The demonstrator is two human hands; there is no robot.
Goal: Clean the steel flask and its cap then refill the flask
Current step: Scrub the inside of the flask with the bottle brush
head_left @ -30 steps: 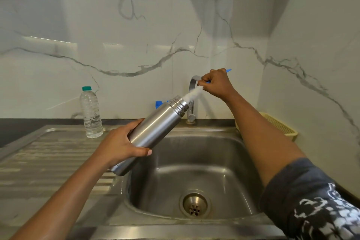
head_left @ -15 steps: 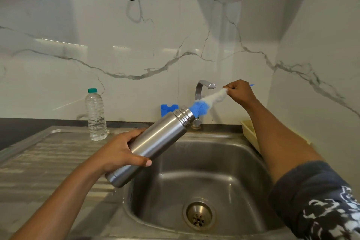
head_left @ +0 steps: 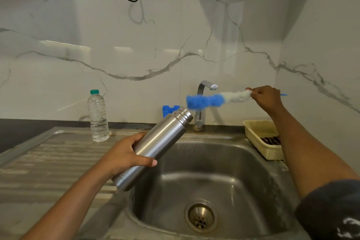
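My left hand (head_left: 124, 157) grips the steel flask (head_left: 155, 145) around its lower body. The flask is uncapped and tilted, its threaded mouth pointing up and right over the sink's left rim. My right hand (head_left: 266, 98) pinches a bottle brush (head_left: 214, 99) with a blue tip and white bristles. The brush is held level in the air, fully out of the flask, its blue end just above and right of the mouth. The flask's cap is not in sight.
The steel sink (head_left: 253, 171) with its drain (head_left: 201, 217) lies below, the tap (head_left: 202, 101) behind. A water bottle (head_left: 98, 116) stands on the draining board. A blue holder (head_left: 169, 110) sits by the wall, a cream basket (head_left: 263, 138) at right.
My right hand has pulled the brush up and right, out of the flask, until the blue tip came clear of the mouth. The flask stayed tilted in my left hand.
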